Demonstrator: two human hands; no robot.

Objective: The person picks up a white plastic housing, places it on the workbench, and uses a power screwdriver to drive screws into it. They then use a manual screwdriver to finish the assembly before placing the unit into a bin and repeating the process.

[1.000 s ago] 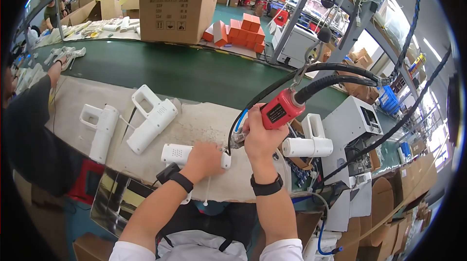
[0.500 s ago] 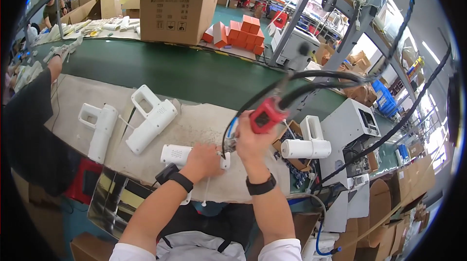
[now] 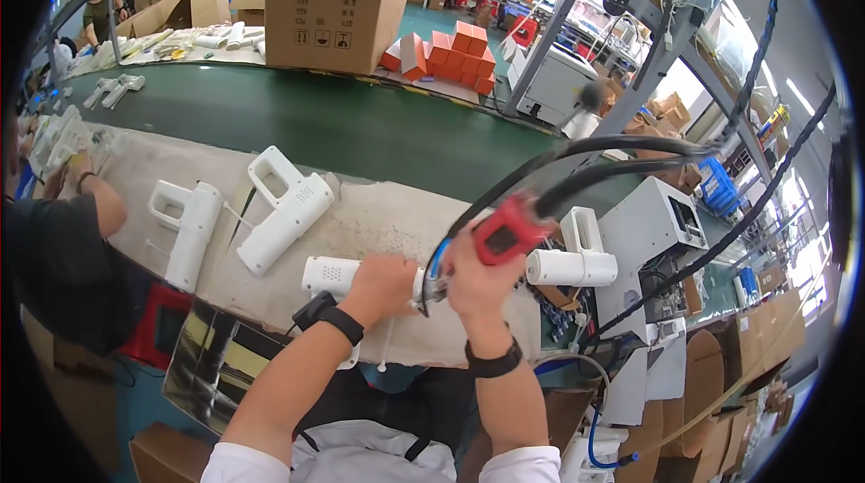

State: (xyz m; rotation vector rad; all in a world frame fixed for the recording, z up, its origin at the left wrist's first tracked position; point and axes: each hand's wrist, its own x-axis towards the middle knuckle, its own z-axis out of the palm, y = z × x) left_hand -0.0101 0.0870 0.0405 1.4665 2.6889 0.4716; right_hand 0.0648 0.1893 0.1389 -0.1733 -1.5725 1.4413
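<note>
At the far left of the frame, a co-worker in a dark sleeve [image 3: 59, 253] reaches toward a pile of pale parts [image 3: 61, 145]. Next, at centre left, a white housing with a loop handle [image 3: 191, 235] lies on the beige-covered worktop [image 3: 478, 334], its handle toward the upper left. Just beside it, a second white loop-handled housing [image 3: 284, 222] lies tilted, and a green conveyor belt [image 3: 270, 118] crosses behind both. Near the middle, a third white housing [image 3: 326, 274], with a patch of small holes, lies crosswise under the left hand [image 3: 386, 285], which is clamped over it. Above, at upper centre, stand a large cardboard carton [image 3: 338, 5] and stacked orange boxes [image 3: 450, 59]. Right of centre, the right hand [image 3: 482, 280] is closed around a red-bodied handheld tool [image 3: 515, 229] with black cables [image 3: 613, 148]. Its lower end is at the housing's right end, though blur makes actual contact hard to confirm. Farther right, a fourth white loop-handled housing [image 3: 572, 267] lies beside a grey-white machine cabinet [image 3: 653, 231].
</note>
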